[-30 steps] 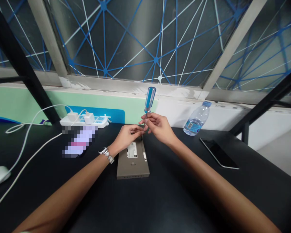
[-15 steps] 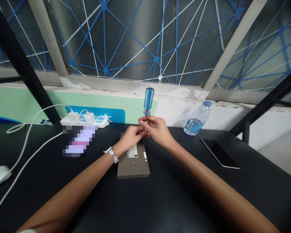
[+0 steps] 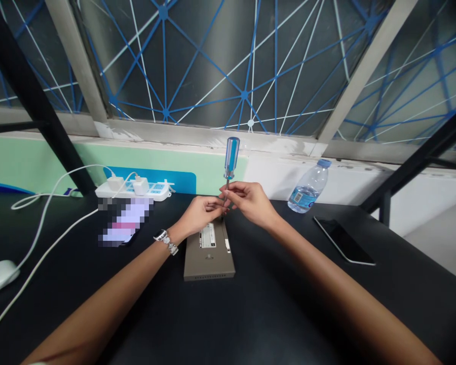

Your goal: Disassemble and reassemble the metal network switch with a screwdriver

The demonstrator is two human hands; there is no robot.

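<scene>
A screwdriver [image 3: 231, 156] with a clear and blue handle stands nearly upright, its tip down at the far right edge of a flat grey-brown box-like device [image 3: 209, 263]. White labels mark the device's upper face. My right hand [image 3: 253, 200] pinches the metal shaft below the handle. Lower on the shaft, the closed fingertips of my left hand [image 3: 197, 215] meet it over the far end of the device, which they partly cover. A silver watch [image 3: 167, 241] is on my left wrist.
Behind to the left lies a white power strip [image 3: 154, 190] with plugs and cables, near a phone with a blurred screen [image 3: 127, 223]. A water bottle [image 3: 307, 187] and a dark phone [image 3: 342, 241] are on the right. A white mouse [image 3: 2, 276] sits far left.
My left hand has shifted slightly left and opened a gap from the right hand. More of the screwdriver's shaft shows, with its tip visible at the device.
</scene>
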